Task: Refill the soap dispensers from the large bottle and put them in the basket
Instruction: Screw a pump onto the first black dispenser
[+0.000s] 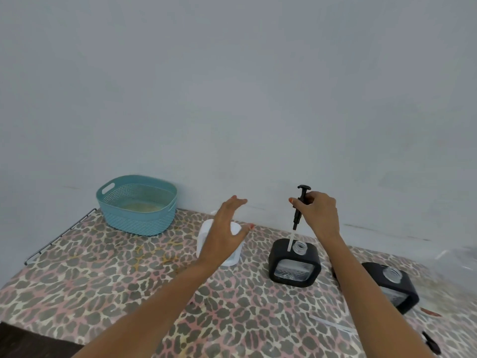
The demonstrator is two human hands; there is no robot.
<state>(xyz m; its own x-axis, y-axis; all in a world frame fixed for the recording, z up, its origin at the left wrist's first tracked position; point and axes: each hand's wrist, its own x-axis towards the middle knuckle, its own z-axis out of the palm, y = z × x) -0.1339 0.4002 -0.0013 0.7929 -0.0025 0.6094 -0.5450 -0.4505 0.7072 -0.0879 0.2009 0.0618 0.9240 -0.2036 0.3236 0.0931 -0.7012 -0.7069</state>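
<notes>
Mostly hidden: white large bottle (204, 237), behind the left hand (227, 236), whose fingers are spread and straight; contact unclear. Forearm cuts off the second dispenser (392, 288), at 4 o'clock of the first. The right hand (320, 213) pinches the black pump (300, 205), its clear tube hanging beside the open neck of the black dispenser (294, 264), which has a clear front window. Teal basket (136, 205) at 10 o'clock of the bottle.

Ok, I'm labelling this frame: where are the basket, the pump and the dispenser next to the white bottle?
basket (136, 220): head view, front woven wall.
pump (297, 218): head view, lower black stem.
dispenser (278, 254): head view, black left shoulder.
</notes>
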